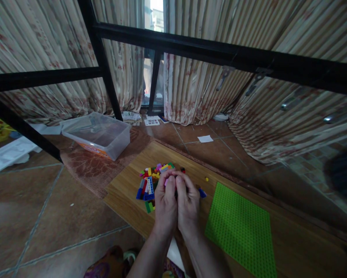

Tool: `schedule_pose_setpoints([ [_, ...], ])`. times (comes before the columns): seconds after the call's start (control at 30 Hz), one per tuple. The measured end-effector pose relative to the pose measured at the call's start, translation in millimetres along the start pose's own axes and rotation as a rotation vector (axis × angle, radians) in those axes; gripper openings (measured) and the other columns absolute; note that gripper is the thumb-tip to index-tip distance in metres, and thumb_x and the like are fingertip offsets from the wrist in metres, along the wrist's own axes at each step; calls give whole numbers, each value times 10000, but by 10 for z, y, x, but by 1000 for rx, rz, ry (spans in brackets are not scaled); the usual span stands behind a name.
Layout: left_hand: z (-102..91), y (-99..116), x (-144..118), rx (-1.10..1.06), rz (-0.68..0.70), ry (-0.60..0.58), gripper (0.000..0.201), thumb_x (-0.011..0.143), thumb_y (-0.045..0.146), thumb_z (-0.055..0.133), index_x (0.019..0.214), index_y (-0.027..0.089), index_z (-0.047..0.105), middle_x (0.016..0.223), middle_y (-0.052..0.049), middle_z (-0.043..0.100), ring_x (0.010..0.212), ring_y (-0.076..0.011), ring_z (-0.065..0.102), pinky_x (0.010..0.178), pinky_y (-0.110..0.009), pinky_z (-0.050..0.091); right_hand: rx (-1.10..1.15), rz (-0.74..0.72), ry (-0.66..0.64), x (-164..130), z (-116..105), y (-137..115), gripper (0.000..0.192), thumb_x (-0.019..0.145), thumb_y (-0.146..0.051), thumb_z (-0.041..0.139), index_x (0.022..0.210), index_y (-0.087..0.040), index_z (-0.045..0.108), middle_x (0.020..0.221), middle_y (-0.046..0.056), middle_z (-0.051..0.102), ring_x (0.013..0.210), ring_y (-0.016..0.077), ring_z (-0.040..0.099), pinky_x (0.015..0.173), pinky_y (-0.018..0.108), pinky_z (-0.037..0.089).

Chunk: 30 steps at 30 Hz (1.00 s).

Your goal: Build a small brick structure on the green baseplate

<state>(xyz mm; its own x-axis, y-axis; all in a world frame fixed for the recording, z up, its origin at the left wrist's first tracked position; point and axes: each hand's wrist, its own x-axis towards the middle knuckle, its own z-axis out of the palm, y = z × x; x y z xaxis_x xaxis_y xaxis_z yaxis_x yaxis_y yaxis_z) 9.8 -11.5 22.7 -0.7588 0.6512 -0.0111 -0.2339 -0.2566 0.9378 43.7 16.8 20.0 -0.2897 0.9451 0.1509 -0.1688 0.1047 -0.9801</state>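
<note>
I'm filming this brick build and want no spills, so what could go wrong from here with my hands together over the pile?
Both the left hand and right hand are pressed together above the brick pile; whatever is between them is hidden, and a slip might scatter bricks. The pile lies near the wooden board's edge, so pieces could roll onto the tiled floor. A tiny yellow piece lies apart, easy to lose.

Baseplate (241,227) bright green, studded; bricks (150,181) multicoloured; curtains (196,85) beige-striped, reddish floral; bin (99,135) clear.
</note>
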Motion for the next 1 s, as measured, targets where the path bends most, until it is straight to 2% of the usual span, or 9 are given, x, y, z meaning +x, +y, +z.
schedule_pose_setpoints([
  [0.23,-31,15,-1,16,69,-49,226,893,304,517,996,220,700,1149,-44,663,1143,-215,558,1058,-332,352,57,107,111,-8,4,22,261,856,-403,538,880,-195,693,956,38,724,945,195,649,837,311,487],
  [0.4,-50,-22,7,-29,52,-58,249,893,304,513,970,209,730,1178,-55,662,1208,-226,525,1112,-342,288,166,214,222,-5,25,0,280,817,-444,552,823,-190,672,885,23,718,855,184,657,765,288,496],
  [0.47,-46,-43,4,-58,24,-50,261,887,297,503,973,203,731,1196,-53,654,1224,-227,514,1118,-347,281,190,233,228,-8,23,-4,260,806,-430,566,805,-189,666,862,16,711,837,178,652,753,282,494],
  [0.63,-9,-89,2,-480,-193,7,328,816,309,492,1036,192,706,1131,-70,679,1136,-254,581,1025,-405,401,376,250,209,-8,-14,60,195,793,-371,582,829,-202,673,882,4,703,861,179,643,792,317,499],
  [0.73,14,-82,9,-602,-236,37,326,794,338,529,1016,184,712,1094,-71,690,1078,-247,612,974,-388,443,482,211,203,12,-26,86,181,777,-333,585,854,-201,684,918,11,705,924,187,642,868,350,488],
  [0.87,33,-83,23,-528,-284,112,356,831,451,574,995,173,722,1080,-70,700,1076,-238,616,974,-367,441,391,208,250,37,-10,95,201,760,-356,642,870,-196,692,921,20,714,910,198,650,858,361,489],
  [1.0,34,-115,47,-420,-250,106,307,797,393,672,1005,174,724,1068,-60,711,1066,-207,619,997,-329,413,291,245,267,33,5,121,327,692,-346,745,979,-195,703,963,35,723,903,204,656,853,364,496],
])
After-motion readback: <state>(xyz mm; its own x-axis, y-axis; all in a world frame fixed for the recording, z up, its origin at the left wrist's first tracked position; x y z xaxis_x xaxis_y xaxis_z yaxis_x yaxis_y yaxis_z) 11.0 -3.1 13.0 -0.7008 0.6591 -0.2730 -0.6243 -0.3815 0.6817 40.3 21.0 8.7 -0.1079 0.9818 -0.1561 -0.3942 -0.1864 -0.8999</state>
